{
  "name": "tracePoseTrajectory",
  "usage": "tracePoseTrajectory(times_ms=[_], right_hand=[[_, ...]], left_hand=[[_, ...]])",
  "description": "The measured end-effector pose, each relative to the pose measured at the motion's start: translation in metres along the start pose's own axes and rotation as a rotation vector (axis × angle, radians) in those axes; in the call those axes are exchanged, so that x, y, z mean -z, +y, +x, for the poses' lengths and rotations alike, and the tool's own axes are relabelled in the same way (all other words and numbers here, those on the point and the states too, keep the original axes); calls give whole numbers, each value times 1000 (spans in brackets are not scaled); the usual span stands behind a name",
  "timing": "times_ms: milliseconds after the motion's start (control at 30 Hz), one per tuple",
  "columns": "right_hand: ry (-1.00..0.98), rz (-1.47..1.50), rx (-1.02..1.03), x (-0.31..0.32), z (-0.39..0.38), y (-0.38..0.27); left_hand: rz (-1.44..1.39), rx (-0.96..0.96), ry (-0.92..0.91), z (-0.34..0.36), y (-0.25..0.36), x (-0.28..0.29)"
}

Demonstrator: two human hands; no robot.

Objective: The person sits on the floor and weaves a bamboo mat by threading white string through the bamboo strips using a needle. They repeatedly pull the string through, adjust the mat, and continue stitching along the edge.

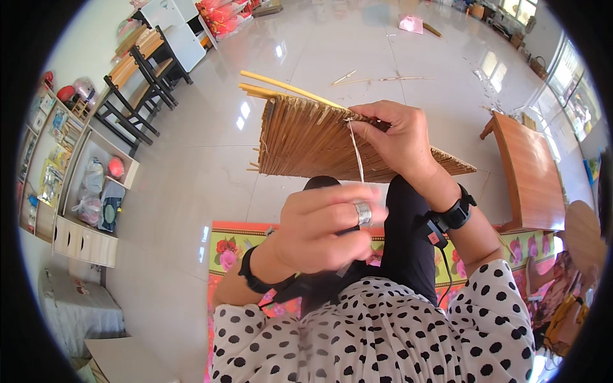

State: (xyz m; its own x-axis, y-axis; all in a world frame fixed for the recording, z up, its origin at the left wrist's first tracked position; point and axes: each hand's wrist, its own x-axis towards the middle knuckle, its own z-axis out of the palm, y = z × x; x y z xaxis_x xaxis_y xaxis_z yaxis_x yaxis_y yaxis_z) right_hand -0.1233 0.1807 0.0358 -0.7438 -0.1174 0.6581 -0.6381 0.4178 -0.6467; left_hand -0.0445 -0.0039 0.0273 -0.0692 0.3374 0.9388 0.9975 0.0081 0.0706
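Observation:
A panel of brown reed stalks, bound side by side, stands across my knees. Yellow stalks stick out past its upper left edge. My right hand pinches the panel's top edge between thumb and fingers, right by the spot where a white string comes off it. From there the string drops taut to my left hand, whose fingers are curled around its lower end. That hand is a little blurred and wears a wide silver ring. The string's end is hidden inside the fingers.
Loose stalks lie on the tiled floor ahead. A low wooden table stands at right, black-framed chairs at far left. Open shelving with drawers lines the left. Beneath me is a floral mat.

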Motion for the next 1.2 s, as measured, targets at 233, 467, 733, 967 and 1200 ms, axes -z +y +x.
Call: tracePoseTrajectory(times_ms=[233,467,733,967,1200], right_hand=[[47,-60,67,-3,-11,-5],[101,-267,445,-17,-80,-8],[93,-350,597,-38,-118,-4],[61,-352,595,-34,-125,1],[6,-330,596,-32,-143,3]], left_hand=[[-298,899,702,-166,69,164],[456,1292,1565,-270,159,234],[-616,1476,582,-127,94,-16],[-831,1556,572,-141,77,-35],[-690,1531,529,-188,90,-3]])
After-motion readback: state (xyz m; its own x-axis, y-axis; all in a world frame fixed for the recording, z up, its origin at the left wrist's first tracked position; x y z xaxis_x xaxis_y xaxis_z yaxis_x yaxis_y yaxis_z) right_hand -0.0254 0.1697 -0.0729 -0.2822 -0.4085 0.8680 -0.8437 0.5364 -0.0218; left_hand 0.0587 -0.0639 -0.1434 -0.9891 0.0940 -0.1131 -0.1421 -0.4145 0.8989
